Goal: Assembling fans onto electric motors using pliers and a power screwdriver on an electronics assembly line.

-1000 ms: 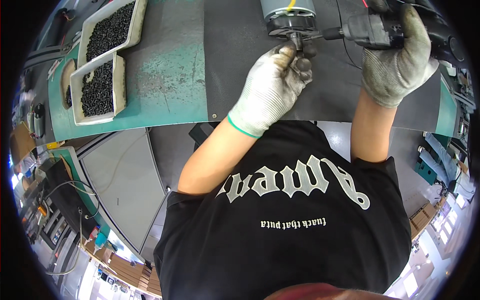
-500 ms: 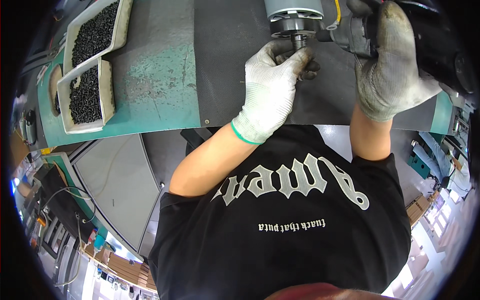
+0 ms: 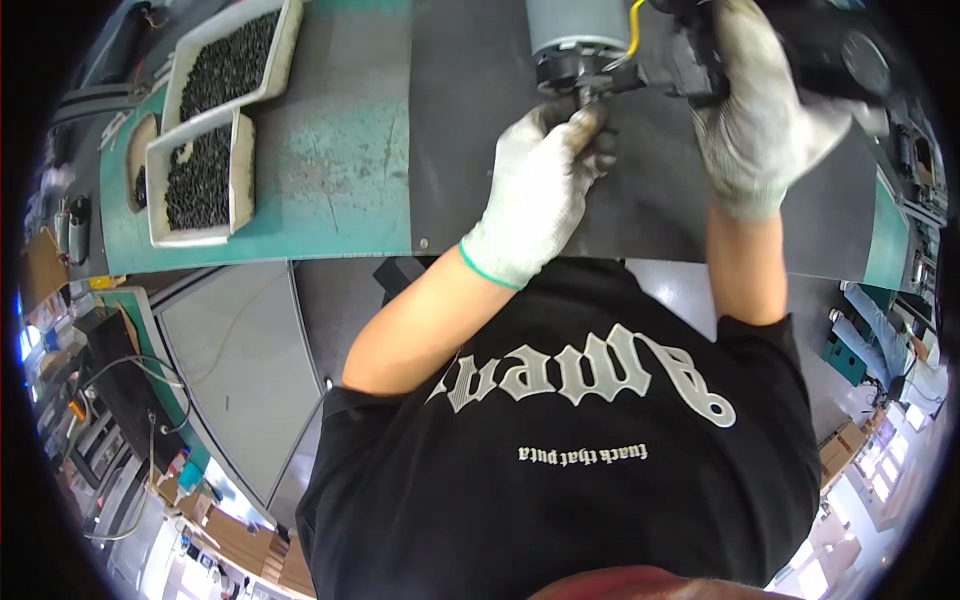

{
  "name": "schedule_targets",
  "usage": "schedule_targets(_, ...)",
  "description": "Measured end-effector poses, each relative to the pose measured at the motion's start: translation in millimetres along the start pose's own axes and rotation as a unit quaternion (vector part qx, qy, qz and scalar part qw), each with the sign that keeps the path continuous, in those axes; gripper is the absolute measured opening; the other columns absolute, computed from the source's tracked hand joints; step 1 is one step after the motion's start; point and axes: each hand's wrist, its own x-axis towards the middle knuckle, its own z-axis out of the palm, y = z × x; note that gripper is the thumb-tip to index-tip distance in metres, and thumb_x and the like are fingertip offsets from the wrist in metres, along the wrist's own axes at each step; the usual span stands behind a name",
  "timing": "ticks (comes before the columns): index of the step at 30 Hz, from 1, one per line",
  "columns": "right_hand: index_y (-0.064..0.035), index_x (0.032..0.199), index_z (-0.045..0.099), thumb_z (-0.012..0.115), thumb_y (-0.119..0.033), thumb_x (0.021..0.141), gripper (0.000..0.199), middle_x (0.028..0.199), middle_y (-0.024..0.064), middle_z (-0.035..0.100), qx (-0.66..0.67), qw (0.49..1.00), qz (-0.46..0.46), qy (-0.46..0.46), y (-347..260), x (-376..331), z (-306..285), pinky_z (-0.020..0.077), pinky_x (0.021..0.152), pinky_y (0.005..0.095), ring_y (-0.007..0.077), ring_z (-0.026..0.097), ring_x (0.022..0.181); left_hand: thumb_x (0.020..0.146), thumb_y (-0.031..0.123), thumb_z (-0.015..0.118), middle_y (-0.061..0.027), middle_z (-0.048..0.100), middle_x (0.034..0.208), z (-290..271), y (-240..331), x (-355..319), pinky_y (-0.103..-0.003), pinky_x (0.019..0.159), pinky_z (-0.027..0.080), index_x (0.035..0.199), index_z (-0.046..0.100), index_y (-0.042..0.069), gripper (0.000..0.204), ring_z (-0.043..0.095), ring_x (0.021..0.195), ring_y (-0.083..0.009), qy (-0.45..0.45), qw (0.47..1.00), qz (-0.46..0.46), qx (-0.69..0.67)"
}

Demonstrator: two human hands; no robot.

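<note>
Shows yellow wire [image 3: 635, 32] shifted in to motor [image 3: 578, 25], bringing wire and power tool [image 3: 825, 60] together; wraps right hand [image 3: 755, 130] around tool; clamps fingers of left hand [image 3: 545, 165] on shaft [image 3: 588, 95].

L hand [image 3: 540, 185] on shaft [image 3: 587, 96], R hand [image 3: 752, 140] w/ driver [image 3: 815, 55].

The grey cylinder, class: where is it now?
In the head view, the grey cylinder is at the top edge, right of centre, just beyond the gloved left hand and left of the black power tool.
</note>
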Motion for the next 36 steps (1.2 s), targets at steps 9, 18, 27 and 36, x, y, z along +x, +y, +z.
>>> schedule_targets(9,0.0095,0.093,0.062,0.072,-0.007,0.08,0.023,0.092,0.0168,0.067,-0.227,0.913,-0.255,0.223,19,100,-188,0.0596,0.067,0.0379,0.0282,0.066,0.07,0.099,0.028,0.041,-0.0059,0.054,0.077,-3,6,6,-0.031,0.061,0.038,0.101,0.052,0.003,0.028,0.04,0.057,-0.0144,-0.12,0.926,-0.18,-0.31)
schedule_targets(18,-0.0056,0.14,0.046,0.052,-0.031,0.097,0.05,0.141,0.0216,0.043,-0.672,0.7,-0.043,-0.237,80,21,-243,0.0299,0.11,0.0436,0.0358,0.037,0.133,0.093,0.031,0.054,-0.0073,0.063,0.073,-40,112,-76,-0.026,0.059,0.048,0.102,0.062,-0.002,0.036,0.06,0.063,-0.0141,-0.102,0.954,-0.087,0.269)
schedule_targets(27,0.0049,0.127,0.053,0.046,-0.044,0.1,0.056,0.125,0.023,0.058,-0.634,0.772,0.035,0.015,107,11,-285,0.0436,0.097,0.0397,0.0357,0.055,0.115,0.083,0.024,0.062,-0.0169,0.071,0.094,-199,373,-81,-0.034,0.08,0.051,0.101,0.07,0.002,0.03,0.068,0.087,-0.0267,0.42,0.381,0.269,0.779)
schedule_targets(36,0.0024,0.128,0.054,0.046,-0.048,0.099,0.059,0.121,0.018,0.062,-0.574,0.81,0.092,0.075,110,10,-284,0.0431,0.095,0.0353,0.0286,0.058,0.111,0.077,0.033,0.069,-0.0203,0.064,0.116,-272,462,1,-0.038,0.095,0.049,0.109,0.069,0.005,0.043,0.061,0.11,-0.0343,0.456,0.268,0.079,0.845)
